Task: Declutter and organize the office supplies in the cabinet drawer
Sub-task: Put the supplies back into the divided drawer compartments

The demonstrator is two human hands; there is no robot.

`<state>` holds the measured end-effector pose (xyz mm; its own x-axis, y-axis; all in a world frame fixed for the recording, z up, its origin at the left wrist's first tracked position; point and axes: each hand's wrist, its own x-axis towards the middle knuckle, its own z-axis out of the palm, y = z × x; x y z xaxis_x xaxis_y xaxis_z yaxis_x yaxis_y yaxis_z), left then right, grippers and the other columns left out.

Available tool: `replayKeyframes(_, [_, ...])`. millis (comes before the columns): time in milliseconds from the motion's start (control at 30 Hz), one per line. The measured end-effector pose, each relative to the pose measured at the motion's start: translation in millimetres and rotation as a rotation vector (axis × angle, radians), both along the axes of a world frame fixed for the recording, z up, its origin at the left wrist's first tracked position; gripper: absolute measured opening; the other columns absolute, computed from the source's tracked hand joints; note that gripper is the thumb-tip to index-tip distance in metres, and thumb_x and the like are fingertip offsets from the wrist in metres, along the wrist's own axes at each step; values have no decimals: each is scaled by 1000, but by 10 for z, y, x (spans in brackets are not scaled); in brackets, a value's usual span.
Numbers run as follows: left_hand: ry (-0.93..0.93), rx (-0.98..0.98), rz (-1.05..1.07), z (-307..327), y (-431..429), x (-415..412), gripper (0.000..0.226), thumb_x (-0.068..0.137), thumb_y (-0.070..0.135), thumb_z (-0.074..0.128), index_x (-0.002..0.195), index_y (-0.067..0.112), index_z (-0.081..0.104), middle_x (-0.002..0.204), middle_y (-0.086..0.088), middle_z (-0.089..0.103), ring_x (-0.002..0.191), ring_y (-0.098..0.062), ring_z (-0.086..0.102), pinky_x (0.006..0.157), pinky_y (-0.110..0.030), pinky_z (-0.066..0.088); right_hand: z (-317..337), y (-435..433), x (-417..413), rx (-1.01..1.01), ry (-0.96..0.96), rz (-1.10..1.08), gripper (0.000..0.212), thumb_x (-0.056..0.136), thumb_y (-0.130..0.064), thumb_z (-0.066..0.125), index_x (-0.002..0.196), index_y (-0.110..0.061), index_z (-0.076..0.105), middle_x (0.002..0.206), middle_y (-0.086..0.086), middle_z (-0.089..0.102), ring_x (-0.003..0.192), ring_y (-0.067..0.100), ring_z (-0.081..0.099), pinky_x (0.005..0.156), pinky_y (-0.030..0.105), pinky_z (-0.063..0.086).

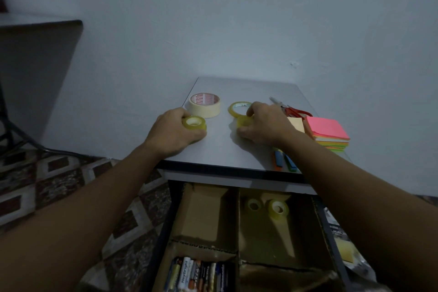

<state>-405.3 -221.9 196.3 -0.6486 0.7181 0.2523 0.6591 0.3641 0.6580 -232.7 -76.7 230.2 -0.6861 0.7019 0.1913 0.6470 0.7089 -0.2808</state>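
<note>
A: What are the hands doing?

B: Both are down on the cabinet top [225, 149]. The left hand [176, 131] has its fingers curled round a clear tape roll [194, 123] that lies flat on the surface. The right hand [263, 125] pinches a second clear roll [244, 121] between thumb and fingers, also on the surface.

A: And just past them?

B: Beyond the left hand's fingers a roll of masking tape [205, 104] lies flat. Just beyond the right fingertips is a thin tape ring [239, 108]. I cannot tell whether it touches the second clear roll.

A: Out to the right hand's outer side?

B: Red-handled scissors [292, 109] lie past the knuckles. A pale pad [297, 123] is partly hidden behind the hand, and beside it is a stack of sticky notes [328, 131], pink on top. Under the right wrist, coloured markers [284, 161] lie at the front edge.

A: The drawer?

B: The drawer [163, 232] is open below both forearms and split by cardboard dividers [238, 220]. Under the right forearm, a pair of tape rolls [277, 208] stands at the far end of one compartment. Nearer the person, on the left hand's side, batteries [199, 275] fill another.
</note>
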Motion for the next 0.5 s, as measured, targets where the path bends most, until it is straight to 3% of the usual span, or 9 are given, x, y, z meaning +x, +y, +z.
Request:
replayKeyframes(233, [12, 41, -59, -114, -66, 138, 61, 74, 45, 82, 126, 22, 60, 114, 3, 63, 97, -15, 59, 86, -31, 50, -32, -223, 23, -14, -1, 86, 48, 83, -43, 67, 118, -11, 60, 111, 9, 62, 96, 24, 56, 78, 33, 46])
replayKeyframes(400, [-10, 132, -46, -177, -128, 179, 70, 73, 42, 84, 134, 22, 55, 115, 6, 62, 98, -11, 59, 86, -25, 46, -99, -335, 48, -21, 56, 96, 56, 86, -38, 67, 135, -14, 53, 124, 13, 62, 113, 29, 56, 89, 32, 43])
replayKeyframes(500, [-17, 140, -32, -185, -141, 196, 73, 70, 49, 85, 131, 23, 56, 115, 7, 64, 97, -14, 63, 88, -31, 52, -138, -379, 55, -48, 112, 72, 56, 88, -34, 66, 138, -14, 52, 126, 13, 61, 114, 30, 56, 93, 33, 43])
